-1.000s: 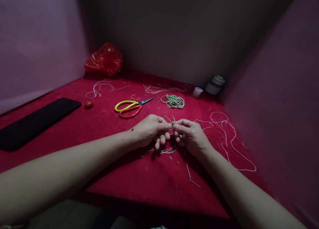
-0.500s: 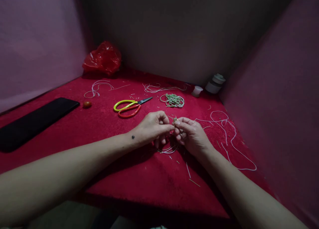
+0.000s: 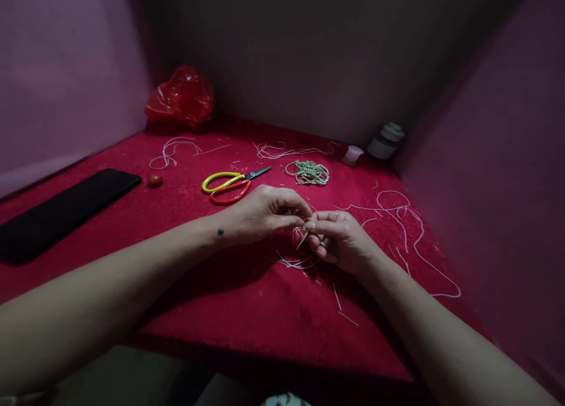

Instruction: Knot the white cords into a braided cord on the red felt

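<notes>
My left hand (image 3: 278, 213) and my right hand (image 3: 338, 238) meet over the middle of the red cloth, fingertips touching. Between them they pinch a small bundle of thin cord (image 3: 301, 234), its pale loose ends pointing down. Fingers cover most of it, so its shape is unclear. Below the hands lie several white cord pieces (image 3: 293, 262). Just beyond them sits a tangle of green and white braided cord (image 3: 312, 173). Scissors (image 3: 229, 185) with one yellow and one red handle rest past my left wrist, blades slightly apart.
A black flat case (image 3: 66, 212) and a small reddish-brown round object (image 3: 155, 180) lie at left. A red plastic bag (image 3: 182, 97) is at the back left. At the back right stand a white spool (image 3: 352, 155) and a lidded jar (image 3: 386, 141). Loose white cord (image 3: 417, 241) curls at right.
My left hand has turned over the bundle, its fingers now reaching across to my right fingertips. The bundle's ends, which pointed up, now hang downward. The view has shifted slightly.
</notes>
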`<state>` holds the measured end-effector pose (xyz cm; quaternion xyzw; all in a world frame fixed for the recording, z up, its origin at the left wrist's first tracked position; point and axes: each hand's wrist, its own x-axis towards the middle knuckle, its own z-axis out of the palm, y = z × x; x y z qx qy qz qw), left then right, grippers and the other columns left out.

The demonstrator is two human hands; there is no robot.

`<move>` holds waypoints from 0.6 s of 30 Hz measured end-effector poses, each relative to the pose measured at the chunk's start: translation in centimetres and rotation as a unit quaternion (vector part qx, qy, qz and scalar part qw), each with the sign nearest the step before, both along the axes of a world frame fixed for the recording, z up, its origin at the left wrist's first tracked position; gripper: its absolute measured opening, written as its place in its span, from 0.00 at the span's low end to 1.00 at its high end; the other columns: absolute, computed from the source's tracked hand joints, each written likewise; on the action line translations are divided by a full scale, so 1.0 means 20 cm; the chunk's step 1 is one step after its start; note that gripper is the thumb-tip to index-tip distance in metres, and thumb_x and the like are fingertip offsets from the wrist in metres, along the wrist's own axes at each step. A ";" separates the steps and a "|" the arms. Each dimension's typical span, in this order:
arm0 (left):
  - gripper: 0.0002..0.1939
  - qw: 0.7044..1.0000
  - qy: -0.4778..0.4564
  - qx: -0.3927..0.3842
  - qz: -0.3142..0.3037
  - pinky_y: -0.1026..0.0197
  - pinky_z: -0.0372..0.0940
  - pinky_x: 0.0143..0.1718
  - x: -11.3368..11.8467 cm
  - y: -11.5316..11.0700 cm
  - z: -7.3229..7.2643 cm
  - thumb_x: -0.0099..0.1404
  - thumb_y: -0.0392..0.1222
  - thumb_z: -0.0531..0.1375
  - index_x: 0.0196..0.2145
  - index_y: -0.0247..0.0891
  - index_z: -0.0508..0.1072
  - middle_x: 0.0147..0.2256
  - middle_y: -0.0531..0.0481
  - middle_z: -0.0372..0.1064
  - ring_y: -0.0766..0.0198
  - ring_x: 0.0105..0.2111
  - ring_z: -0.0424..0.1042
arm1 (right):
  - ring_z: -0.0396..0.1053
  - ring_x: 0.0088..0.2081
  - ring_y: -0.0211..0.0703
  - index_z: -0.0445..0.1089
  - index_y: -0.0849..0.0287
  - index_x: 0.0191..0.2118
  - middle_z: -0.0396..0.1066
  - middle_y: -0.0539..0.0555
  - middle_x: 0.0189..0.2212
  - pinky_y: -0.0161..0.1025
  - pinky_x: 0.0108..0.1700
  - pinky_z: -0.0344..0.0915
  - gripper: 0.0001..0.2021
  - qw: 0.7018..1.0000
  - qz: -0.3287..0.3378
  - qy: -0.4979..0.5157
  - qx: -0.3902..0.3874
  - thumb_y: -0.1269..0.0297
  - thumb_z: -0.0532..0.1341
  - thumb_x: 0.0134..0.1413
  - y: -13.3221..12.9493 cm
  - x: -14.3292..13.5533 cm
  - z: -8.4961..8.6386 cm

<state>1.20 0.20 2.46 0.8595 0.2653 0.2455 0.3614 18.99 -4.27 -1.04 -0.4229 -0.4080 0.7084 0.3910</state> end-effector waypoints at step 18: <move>0.08 0.984 0.011 -0.174 -0.028 0.67 0.67 0.25 -0.01 -0.01 0.03 0.58 0.34 0.55 0.34 0.34 0.73 0.22 0.50 0.72 0.66 0.22 0.72 | 0.57 0.11 0.28 0.65 0.63 0.23 0.64 0.47 0.13 0.24 0.10 0.47 0.08 0.999 0.035 -0.025 0.007 0.65 0.64 0.42 -0.01 0.00 0.03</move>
